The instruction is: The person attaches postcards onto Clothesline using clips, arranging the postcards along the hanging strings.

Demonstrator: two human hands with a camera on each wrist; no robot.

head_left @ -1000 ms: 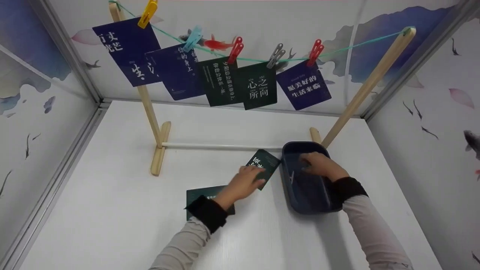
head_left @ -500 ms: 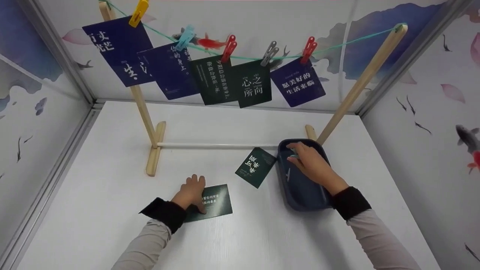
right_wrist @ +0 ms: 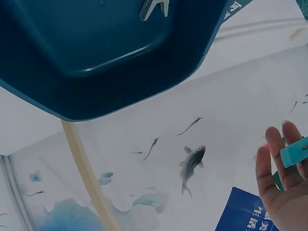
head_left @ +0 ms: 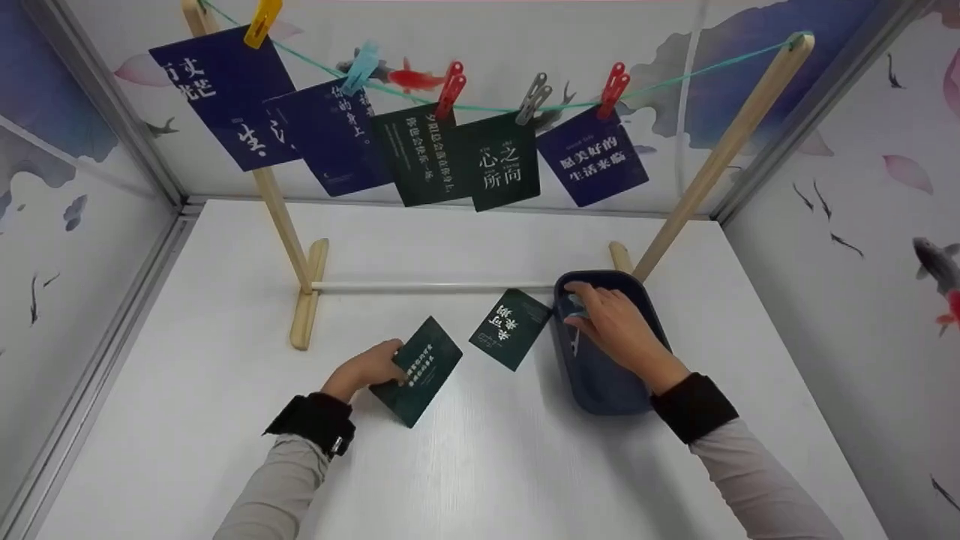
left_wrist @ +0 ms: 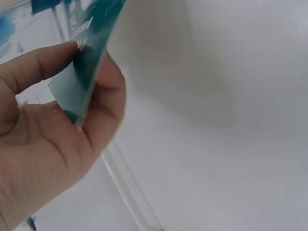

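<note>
My left hand point(head_left: 366, 370) pinches a dark green card with white writing point(head_left: 429, 367), thumb on its printed face and fingers behind, as the left wrist view shows. The card is tilted above the white table. Over the dark blue bin point(head_left: 611, 401), my right hand point(head_left: 630, 330) holds a light teal clothespin point(right_wrist: 294, 153) between thumb and fingers. Inside the bin lies a grey clothespin point(right_wrist: 155, 9). A second dark green card point(head_left: 512, 330) lies flat on the table, its corner right at the bin's left side.
A wooden stand with a right post point(head_left: 727, 150) and left post point(head_left: 281, 225) carries a green string point(head_left: 697, 71). Blue and green cards hang from it by clothespins, such as a red one point(head_left: 613, 90). A white rod point(head_left: 435, 287) joins the stand's feet.
My left hand has moved left from near the flat card, taken hold of the other green card and lifted it. My right hand has risen from the bin's inside with the teal clothespin.
</note>
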